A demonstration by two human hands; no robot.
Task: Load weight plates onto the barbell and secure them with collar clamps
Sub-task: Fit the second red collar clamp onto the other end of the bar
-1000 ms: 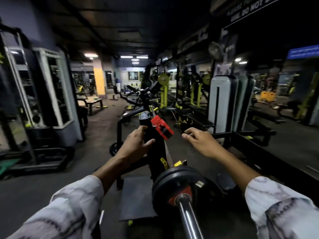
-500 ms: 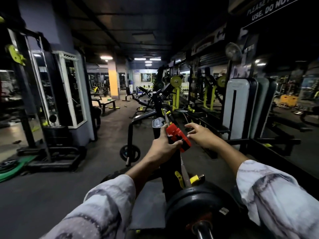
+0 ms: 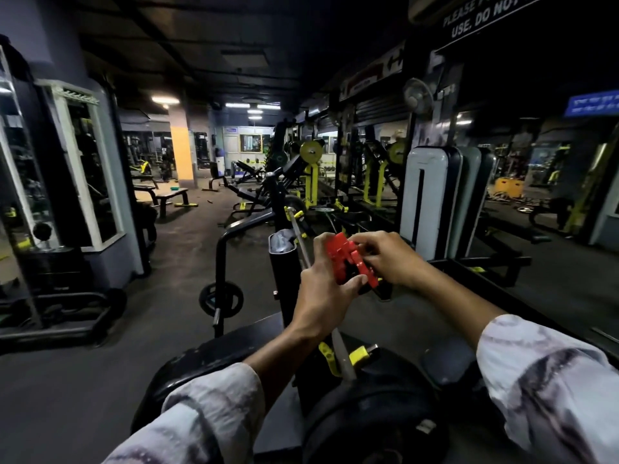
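- Your left hand (image 3: 323, 296) grips the red clamp (image 3: 348, 262) from below, thumb pressed along its near edge.
- Your right hand (image 3: 388, 257) is now on the clamp as well. A second ago it was spread in the air to the right, touching nothing; now its fingers (image 3: 363, 241) pinch the upper right side of the clamp.
- The clamp is held in front of you, above the bar (image 3: 340, 353), and is not yet on it. A second ago the left hand alone held it against the black upright (image 3: 284, 279).
- Judgement: the two-handed hold suggests you are opening the clamp lever before sliding it on. Whether the lever is open cannot be told from this view.
- One black plate (image 3: 375, 426) sits on the near end of the bar, at the bottom of the view. The sleeve tip is out of frame.
- The bar rests in the yellow hook (image 3: 360, 354) beyond the plate.
- Judgement: loading on this side looks done; clamping remains. Next, lower the clamp to the sleeve and seat it against the outer face of the plate.
- Risk: a clamp closed short of the plate leaves the plate free to slide.
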